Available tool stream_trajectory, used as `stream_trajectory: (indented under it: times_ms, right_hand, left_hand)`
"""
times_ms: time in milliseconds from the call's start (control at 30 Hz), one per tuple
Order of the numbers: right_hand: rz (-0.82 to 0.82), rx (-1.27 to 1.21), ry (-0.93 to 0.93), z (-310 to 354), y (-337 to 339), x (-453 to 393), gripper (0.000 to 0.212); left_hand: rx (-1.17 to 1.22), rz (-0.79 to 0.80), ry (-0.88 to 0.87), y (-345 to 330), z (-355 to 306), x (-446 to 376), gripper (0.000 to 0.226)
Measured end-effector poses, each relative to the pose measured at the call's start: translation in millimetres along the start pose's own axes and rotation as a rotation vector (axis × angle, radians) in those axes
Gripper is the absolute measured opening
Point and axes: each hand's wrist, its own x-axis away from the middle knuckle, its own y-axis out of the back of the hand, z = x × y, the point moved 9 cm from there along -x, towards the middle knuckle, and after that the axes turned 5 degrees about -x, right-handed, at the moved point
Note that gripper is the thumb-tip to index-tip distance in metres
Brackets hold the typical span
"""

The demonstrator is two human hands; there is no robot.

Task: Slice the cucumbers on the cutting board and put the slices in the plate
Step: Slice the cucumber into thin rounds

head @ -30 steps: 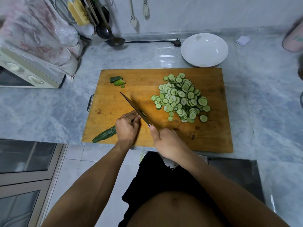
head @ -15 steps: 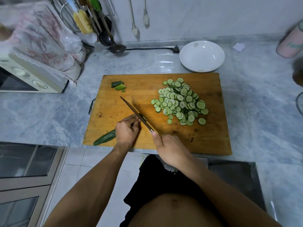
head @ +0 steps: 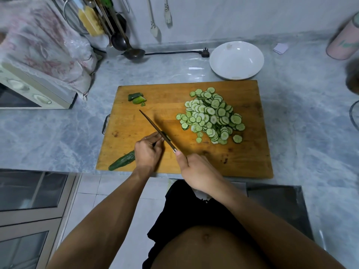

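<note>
No writing is legible anywhere. The left hand (head: 148, 153) curls its grip over the dark green whole cucumber (head: 122, 160) at the near left of the wooden cutting board (head: 250, 158). The right hand (head: 198, 171) grips the thin-bladed knife (head: 155, 131), blade angled beside the left knuckles, as half a second earlier. The heap of pale green cucumber slices (head: 210, 115) lies mid-board; the white round plate (head: 236, 60) sits on the grey marble surface (head: 48, 133) beyond.

Dim, even, bluish indoor light; soft glare on the glossy table (head: 196, 71); the knife (head: 155, 131) throws a soft shadow rightward; wide-angle bending and blur smear the edges and corners
</note>
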Motion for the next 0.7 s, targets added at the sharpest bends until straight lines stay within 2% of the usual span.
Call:
stream_trajectory:
  times_ms: [400, 700]
  right_hand:
    - [-0.049, -0.016, -0.007, 1, 7, -10, 0.069]
    - [-0.029, 0.004, 0.043, 3, 10, 5, 0.068]
  left_hand:
    - [-0.033, -0.037, -0.026, 9, -7, -1, 0.018]
    - [0.047, -0.085, 0.052, 12, -6, -2, 0.014]
